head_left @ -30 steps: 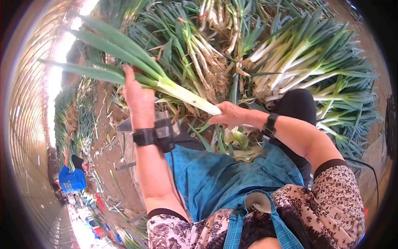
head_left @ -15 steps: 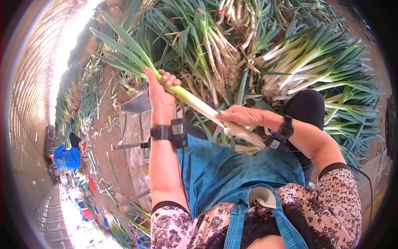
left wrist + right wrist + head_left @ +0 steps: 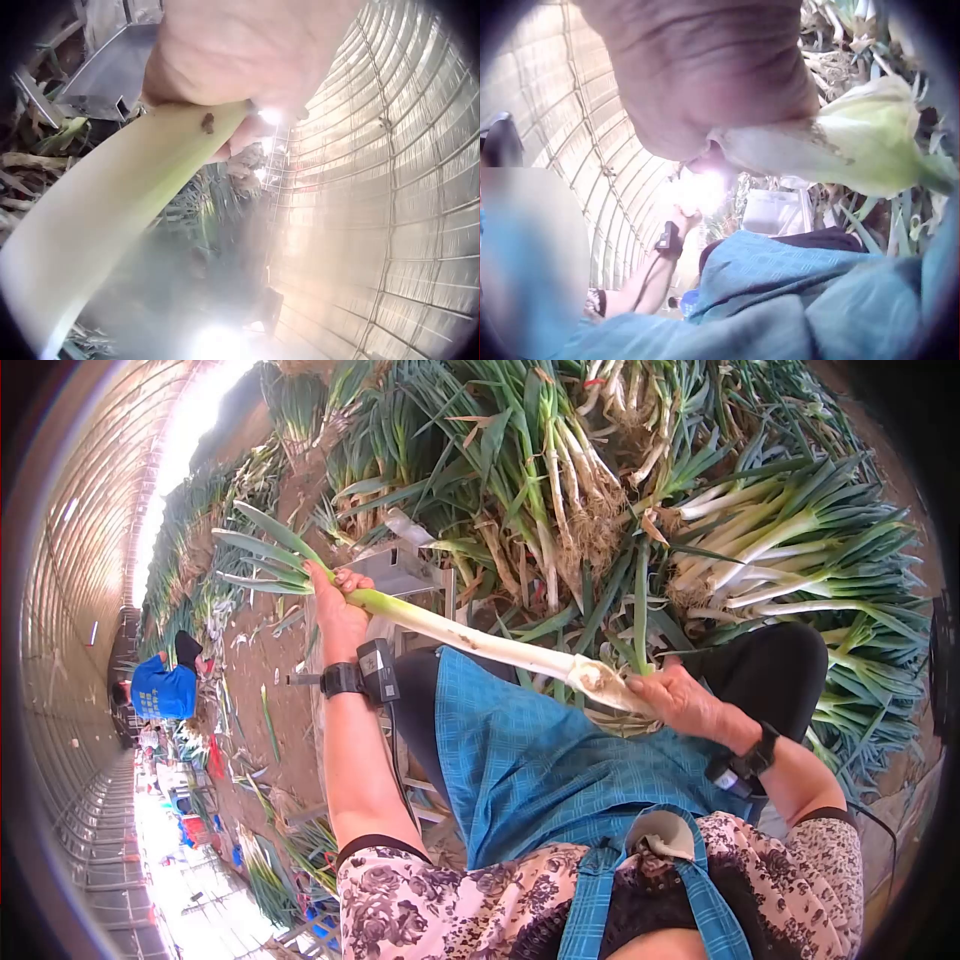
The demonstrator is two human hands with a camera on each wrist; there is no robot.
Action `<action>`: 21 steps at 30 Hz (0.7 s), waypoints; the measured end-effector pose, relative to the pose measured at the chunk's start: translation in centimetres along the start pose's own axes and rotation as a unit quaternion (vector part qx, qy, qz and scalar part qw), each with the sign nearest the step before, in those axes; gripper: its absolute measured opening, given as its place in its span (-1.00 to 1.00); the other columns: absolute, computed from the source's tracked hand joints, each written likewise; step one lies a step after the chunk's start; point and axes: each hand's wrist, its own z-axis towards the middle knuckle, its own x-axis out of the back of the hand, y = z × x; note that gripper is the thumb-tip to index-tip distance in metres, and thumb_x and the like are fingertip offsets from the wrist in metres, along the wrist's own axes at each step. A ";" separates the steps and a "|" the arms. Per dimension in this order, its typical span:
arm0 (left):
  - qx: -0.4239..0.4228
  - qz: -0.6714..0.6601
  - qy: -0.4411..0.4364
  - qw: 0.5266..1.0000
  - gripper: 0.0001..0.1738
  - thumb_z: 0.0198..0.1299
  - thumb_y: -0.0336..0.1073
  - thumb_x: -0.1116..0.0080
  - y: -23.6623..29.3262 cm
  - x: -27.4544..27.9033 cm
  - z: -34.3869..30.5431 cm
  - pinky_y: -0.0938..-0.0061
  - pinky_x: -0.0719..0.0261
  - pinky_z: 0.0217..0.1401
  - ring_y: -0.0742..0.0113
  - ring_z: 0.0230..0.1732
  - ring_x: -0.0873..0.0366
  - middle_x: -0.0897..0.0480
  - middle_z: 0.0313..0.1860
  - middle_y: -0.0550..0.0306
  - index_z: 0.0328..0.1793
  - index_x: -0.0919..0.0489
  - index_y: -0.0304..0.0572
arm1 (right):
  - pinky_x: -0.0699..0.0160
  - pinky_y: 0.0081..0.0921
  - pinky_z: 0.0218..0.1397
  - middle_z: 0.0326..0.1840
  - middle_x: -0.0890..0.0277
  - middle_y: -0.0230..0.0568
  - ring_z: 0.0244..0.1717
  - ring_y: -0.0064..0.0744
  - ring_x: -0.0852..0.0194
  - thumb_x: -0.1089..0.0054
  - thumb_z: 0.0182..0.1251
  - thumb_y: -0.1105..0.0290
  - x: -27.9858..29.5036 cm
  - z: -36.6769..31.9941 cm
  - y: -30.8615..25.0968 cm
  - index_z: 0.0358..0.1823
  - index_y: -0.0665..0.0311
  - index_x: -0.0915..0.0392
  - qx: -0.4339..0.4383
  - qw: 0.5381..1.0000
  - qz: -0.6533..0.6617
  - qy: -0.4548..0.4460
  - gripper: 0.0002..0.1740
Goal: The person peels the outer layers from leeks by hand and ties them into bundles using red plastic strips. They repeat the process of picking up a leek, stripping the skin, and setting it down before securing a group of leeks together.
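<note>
A long green onion (image 3: 470, 641) with a white shaft slants across the lap, its green leaves (image 3: 270, 550) pointing to the upper left. My left hand (image 3: 338, 605) grips it where the shaft turns green; in the left wrist view the thick pale shaft (image 3: 112, 195) runs out below the palm. At the lower end my right hand (image 3: 685, 700) pinches a loose outer skin (image 3: 605, 685), which is peeled back and torn there. In the right wrist view this pale skin (image 3: 847, 142) reaches from under the fingers to a greenish end at the right.
Untrimmed green onions with roots (image 3: 590, 510) lie ahead. A pile of white-stemmed ones (image 3: 760, 560) spreads at the right. Near the left knee stands a metal frame (image 3: 395, 572). A blue apron (image 3: 540, 760) covers the lap. Another person in blue (image 3: 163, 688) is at the far left.
My right hand has moved down and right along the shaft, drawing the outer skin toward the lower end. The left hand has shifted a little left and down, still holding the green onion.
</note>
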 end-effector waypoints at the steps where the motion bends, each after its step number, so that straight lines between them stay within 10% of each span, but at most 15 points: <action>1: 0.022 -0.012 -0.007 1.000 -0.40 0.12 0.31 -0.14 0.2 0.7 0.1 0.52 -0.30 -0.46 0.52 -0.66 -0.18 -0.23 -0.65 0.38 -0.41 -0.26 -0.06 | -0.12 -0.47 -0.54 -0.71 -0.09 -0.43 -0.59 -0.62 0.01 0.16 0.51 0.10 -0.3 -0.9 -0.4 -0.51 0.37 -0.41 -0.001 1.000 -0.012 -0.009 -0.48; 6: -0.109 0.111 0.026 0.987 -0.39 0.24 0.31 0.04 5.2 5.4 0.5 0.53 -0.36 -0.38 0.47 -0.60 -0.21 -0.20 -0.64 0.34 -0.47 -0.27 -0.09 | -0.13 -0.50 -0.55 -0.70 -0.12 -0.31 -0.59 -0.62 -0.05 0.11 0.48 0.14 0.9 -7.0 0.1 -0.59 0.35 -0.37 0.016 0.998 -0.050 -0.032 -0.49; 9: -0.106 0.036 -0.018 0.994 -0.37 0.26 0.33 0.10 9.3 5.6 0.0 0.44 -0.43 -0.25 0.40 -0.54 -0.26 -0.26 -0.62 0.29 -0.45 -0.32 -0.12 | -0.28 -0.42 -0.49 -0.67 -0.26 -0.19 -0.60 -0.43 -0.26 -0.03 0.40 0.08 0.7 -9.0 0.7 -0.46 0.35 -0.50 -0.119 0.982 0.144 0.025 -0.55; 10: -0.115 0.031 -0.024 0.993 -0.37 0.26 0.33 0.10 8.8 4.1 -0.7 0.44 -0.43 -0.25 0.40 -0.54 -0.26 -0.26 -0.62 0.29 -0.45 -0.32 -0.12 | -0.34 -0.35 -0.40 -0.58 -0.34 -0.14 -0.50 -0.29 -0.37 -0.13 0.30 0.06 0.4 -7.6 -0.9 -0.31 0.37 -0.52 -0.049 0.984 -0.166 0.036 -0.58; 11: -0.103 0.015 -0.024 0.994 -0.39 0.27 0.31 0.09 7.0 2.3 -2.1 0.38 -0.43 -0.18 0.36 -0.52 -0.29 -0.31 -0.61 0.27 -0.42 -0.35 -0.13 | -0.41 -0.29 -0.31 -0.50 -0.43 -0.10 -0.40 -0.15 -0.47 -0.23 0.20 0.04 -0.1 -5.9 -2.5 -0.16 0.38 -0.54 0.028 0.887 -0.459 0.046 -0.52; 17: -0.018 -0.029 -0.095 0.995 -0.55 0.31 0.13 -0.03 -3.8 -4.9 -7.9 0.17 -0.41 0.00 0.27 -0.36 -0.40 -0.46 -0.45 0.16 -0.32 -0.45 -0.13 | -0.14 -0.02 0.33 0.34 -0.16 -0.03 0.38 0.07 -0.06 -0.39 0.01 0.00 -5.7 9.9 -8.0 0.46 0.36 0.02 0.255 0.839 -0.423 0.228 0.10; 19: 0.042 -0.069 -0.108 0.991 -0.53 0.30 0.16 -0.04 -6.3 -6.4 -9.7 0.17 -0.38 0.04 0.26 -0.29 -0.39 -0.46 -0.43 0.17 -0.32 -0.45 -0.11 | -0.29 -0.13 0.30 0.19 -0.39 0.07 0.27 0.05 -0.30 -0.41 -0.01 0.12 -6.6 13.0 -8.6 0.30 0.32 -0.26 0.293 0.823 -0.392 0.288 -0.15; 21: 0.047 -0.061 -0.136 0.988 -0.51 0.26 0.19 -0.06 -6.9 -6.4 -10.5 0.20 -0.38 0.02 0.24 -0.28 -0.39 -0.45 -0.43 0.17 -0.34 -0.42 -0.11 | -0.54 -0.13 -0.12 -0.25 -0.58 0.01 -0.14 0.00 -0.57 -0.36 0.03 0.15 -6.4 15.5 -8.0 -0.06 0.21 -0.52 0.097 0.923 -0.341 0.149 -0.54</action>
